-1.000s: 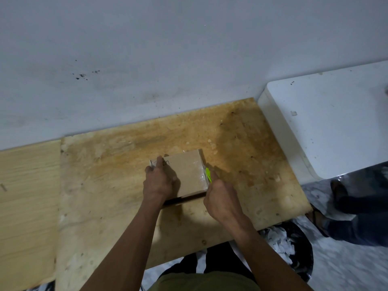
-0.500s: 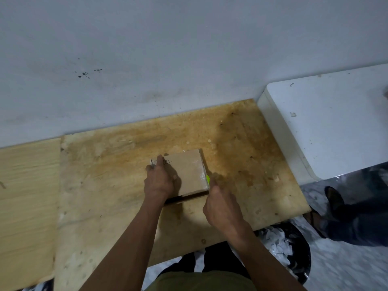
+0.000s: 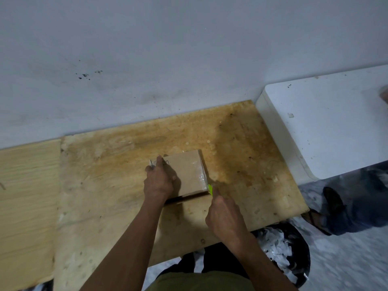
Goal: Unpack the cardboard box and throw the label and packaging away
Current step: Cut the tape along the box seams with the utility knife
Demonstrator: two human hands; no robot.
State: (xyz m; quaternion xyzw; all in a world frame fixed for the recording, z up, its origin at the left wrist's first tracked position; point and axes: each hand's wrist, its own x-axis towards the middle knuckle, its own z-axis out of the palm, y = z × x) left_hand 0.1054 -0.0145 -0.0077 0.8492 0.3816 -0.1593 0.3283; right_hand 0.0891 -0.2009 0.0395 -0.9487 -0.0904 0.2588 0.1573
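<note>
A small brown cardboard box (image 3: 189, 173) with clear tape along its right side lies flat on the stained plywood table (image 3: 105, 185). My left hand (image 3: 158, 181) presses down on the box's left part, fingers spread over its top. My right hand (image 3: 223, 217) is closed around a green cutter (image 3: 210, 189), whose tip sits at the box's near right corner. A dark gap shows along the box's near edge.
A black bin (image 3: 281, 250) holding white paper scraps stands on the floor under the table's near right edge. A white table (image 3: 327, 127) adjoins on the right. Another person's legs and sandalled foot (image 3: 336, 202) are at the right. The wall runs behind.
My right hand has drawn the green cutter toward me along the box's right side, from mid-edge to the near right corner. The left hand stays on the box.
</note>
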